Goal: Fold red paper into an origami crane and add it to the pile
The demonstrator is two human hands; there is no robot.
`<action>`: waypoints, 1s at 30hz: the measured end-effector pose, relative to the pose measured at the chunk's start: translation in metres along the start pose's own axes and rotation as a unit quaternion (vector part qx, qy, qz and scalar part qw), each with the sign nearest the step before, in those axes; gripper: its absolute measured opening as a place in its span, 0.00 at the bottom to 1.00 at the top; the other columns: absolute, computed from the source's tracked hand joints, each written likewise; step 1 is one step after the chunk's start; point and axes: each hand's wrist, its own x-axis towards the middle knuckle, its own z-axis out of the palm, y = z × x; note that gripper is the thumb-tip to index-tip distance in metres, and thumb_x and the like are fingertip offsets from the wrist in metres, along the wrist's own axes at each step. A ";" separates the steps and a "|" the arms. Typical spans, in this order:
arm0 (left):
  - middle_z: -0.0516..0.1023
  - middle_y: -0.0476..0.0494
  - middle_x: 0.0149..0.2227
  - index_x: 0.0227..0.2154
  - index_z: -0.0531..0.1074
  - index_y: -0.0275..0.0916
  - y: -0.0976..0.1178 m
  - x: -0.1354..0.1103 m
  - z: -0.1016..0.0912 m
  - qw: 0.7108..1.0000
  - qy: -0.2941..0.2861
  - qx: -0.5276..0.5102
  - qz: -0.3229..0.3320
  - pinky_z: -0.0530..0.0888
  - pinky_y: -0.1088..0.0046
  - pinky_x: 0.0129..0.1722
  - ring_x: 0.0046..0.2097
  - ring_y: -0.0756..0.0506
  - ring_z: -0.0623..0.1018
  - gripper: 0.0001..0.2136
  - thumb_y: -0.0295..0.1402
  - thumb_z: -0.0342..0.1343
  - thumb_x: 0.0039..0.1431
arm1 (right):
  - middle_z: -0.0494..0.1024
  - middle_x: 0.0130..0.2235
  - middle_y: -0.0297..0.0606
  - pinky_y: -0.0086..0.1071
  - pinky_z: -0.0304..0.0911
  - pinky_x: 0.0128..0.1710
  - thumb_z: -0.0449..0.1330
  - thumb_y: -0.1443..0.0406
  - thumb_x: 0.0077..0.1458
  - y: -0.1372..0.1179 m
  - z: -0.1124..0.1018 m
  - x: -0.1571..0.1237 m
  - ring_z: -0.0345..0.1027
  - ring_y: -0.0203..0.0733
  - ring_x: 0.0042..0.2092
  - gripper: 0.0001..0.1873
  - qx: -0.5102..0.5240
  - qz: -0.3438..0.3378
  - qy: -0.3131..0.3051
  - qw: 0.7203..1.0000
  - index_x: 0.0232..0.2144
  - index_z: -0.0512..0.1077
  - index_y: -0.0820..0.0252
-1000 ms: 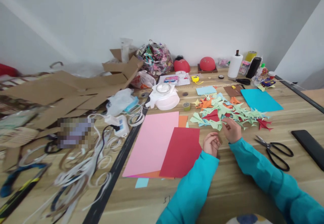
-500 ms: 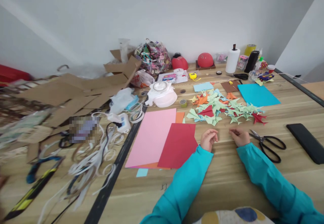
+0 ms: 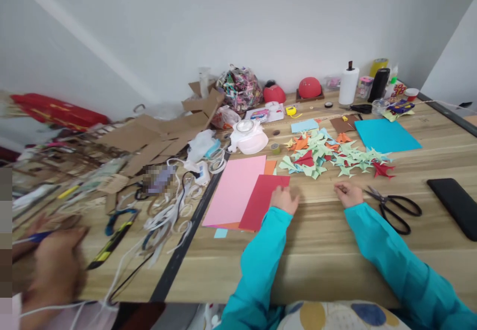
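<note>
My left hand (image 3: 285, 200) lies over the upper right part of a red sheet of paper (image 3: 257, 203), its thumb apart from the fingers; no grip on the sheet shows. My right hand (image 3: 348, 194) rests on the table with its fingers curled in, and nothing shows between them. Just right of it lies a pair of black-handled scissors (image 3: 393, 210), blades slightly apart. Beyond both hands spreads a heap of folded paper figures (image 3: 316, 156), mostly pale green with some red, orange and blue. A pink sheet (image 3: 236, 186) lies partly beneath the red one.
A blue sheet (image 3: 387, 135) and a black phone (image 3: 452, 208) lie to the right. White cables (image 3: 167, 215), cardboard (image 3: 149, 136) and a yellow-black cutter (image 3: 114, 240) crowd the left. Another person's hand (image 3: 59, 260) is at the far left. A paper roll (image 3: 349, 86) stands behind.
My left hand has moved left from the bare table onto the red sheet. My right hand stays near the scissors. The view has turned left, bringing in another person's hands.
</note>
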 end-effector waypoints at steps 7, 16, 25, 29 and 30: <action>0.67 0.24 0.43 0.41 0.67 0.27 0.001 0.002 -0.007 0.959 -0.056 0.253 -0.112 0.64 0.61 0.39 0.46 0.32 0.68 0.22 0.41 0.50 0.48 | 0.78 0.25 0.37 0.32 0.67 0.27 0.56 0.63 0.42 0.001 0.001 0.002 0.71 0.39 0.26 0.10 0.008 -0.010 -0.001 1.000 0.27 0.73 0.61; 0.72 0.26 0.41 0.44 0.62 0.30 -0.003 0.008 -0.015 0.958 -0.110 0.238 -0.116 0.66 0.66 0.36 0.42 0.35 0.73 0.22 0.32 0.54 0.44 | 0.77 0.24 0.35 0.31 0.67 0.29 0.56 0.65 0.42 0.000 0.000 0.000 0.71 0.38 0.27 0.08 -0.006 -0.017 -0.003 1.000 0.27 0.73 0.59; 0.74 0.30 0.39 0.35 0.71 0.35 -0.016 -0.002 -0.020 0.959 -0.123 0.244 -0.077 0.68 0.65 0.37 0.42 0.36 0.74 0.11 0.27 0.47 0.49 | 0.77 0.24 0.35 0.31 0.67 0.29 0.56 0.65 0.42 0.001 0.000 0.001 0.70 0.38 0.26 0.08 -0.003 -0.017 -0.017 1.000 0.26 0.74 0.59; 0.76 0.31 0.37 0.40 0.71 0.34 -0.013 -0.014 -0.032 0.975 -0.034 0.186 -0.113 0.68 0.62 0.38 0.40 0.36 0.75 0.14 0.27 0.44 0.53 | 0.77 0.24 0.35 0.32 0.67 0.29 0.56 0.64 0.42 -0.001 0.000 0.000 0.70 0.38 0.26 0.08 0.014 -0.012 -0.022 1.000 0.26 0.73 0.59; 0.75 0.31 0.39 0.42 0.70 0.34 -0.011 -0.019 -0.035 0.983 0.015 0.151 -0.104 0.69 0.61 0.39 0.41 0.36 0.74 0.15 0.28 0.44 0.54 | 0.77 0.24 0.35 0.32 0.67 0.30 0.57 0.64 0.42 -0.003 0.000 -0.001 0.70 0.38 0.26 0.08 0.020 -0.011 -0.021 1.000 0.26 0.73 0.60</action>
